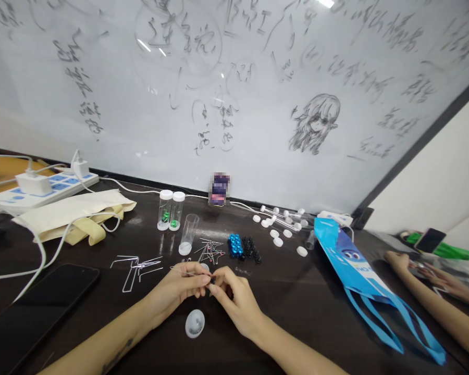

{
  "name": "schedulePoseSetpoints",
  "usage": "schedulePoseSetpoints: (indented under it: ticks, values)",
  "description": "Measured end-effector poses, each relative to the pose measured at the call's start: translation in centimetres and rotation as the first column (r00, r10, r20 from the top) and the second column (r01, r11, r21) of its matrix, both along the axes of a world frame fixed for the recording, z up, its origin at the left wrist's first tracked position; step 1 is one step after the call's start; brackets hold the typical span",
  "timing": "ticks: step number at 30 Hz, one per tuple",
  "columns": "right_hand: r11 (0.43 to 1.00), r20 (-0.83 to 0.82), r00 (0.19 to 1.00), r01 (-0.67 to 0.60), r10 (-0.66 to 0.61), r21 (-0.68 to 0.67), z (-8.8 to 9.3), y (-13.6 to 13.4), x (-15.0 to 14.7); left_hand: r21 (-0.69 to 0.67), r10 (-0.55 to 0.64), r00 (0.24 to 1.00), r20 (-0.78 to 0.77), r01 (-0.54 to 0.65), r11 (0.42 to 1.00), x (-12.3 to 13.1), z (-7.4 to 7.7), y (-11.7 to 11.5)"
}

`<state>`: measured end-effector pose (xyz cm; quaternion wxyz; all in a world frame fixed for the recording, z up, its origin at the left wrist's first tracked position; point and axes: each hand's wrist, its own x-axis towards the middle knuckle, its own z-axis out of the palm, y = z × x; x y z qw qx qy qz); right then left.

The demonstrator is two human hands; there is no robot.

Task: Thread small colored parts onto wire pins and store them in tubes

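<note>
My left hand [180, 285] and my right hand [236, 299] meet at the middle of the dark table, fingertips pinched together on a small black piece [212, 280]. A thin metal rod sticks out to the left by my left fingers; its far end is hidden. Just below my hands is a small white cup [195, 324] with tiny bits in it. Beyond them lie a pile of thin metal pins [210, 251], a block of shiny blue parts [235, 245] and a group of black parts [251, 249]. Bent metal rods [135, 268] lie left of my left hand.
Two capped clear tubes with green pieces [166, 213] and an uncapped clear tube [189, 234] stand behind. White caps [277, 241] are scattered right, near a blue bag [347, 260]. A phone [42, 312], cloth bag [74, 208] and power strip [58, 182] lie left. Another person's arms [433, 307] are far right.
</note>
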<state>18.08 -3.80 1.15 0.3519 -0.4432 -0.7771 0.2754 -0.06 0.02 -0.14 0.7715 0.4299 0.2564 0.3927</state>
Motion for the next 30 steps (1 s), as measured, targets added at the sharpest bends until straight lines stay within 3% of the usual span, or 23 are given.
schedulePoseSetpoints:
  ticks: [30]
  values:
    - [1.000,0.004,1.000,-0.005,0.005,0.006,0.10,-0.08,-0.05,0.010,-0.005,1.000,0.000,0.005,1.000,0.05,-0.04,0.09]
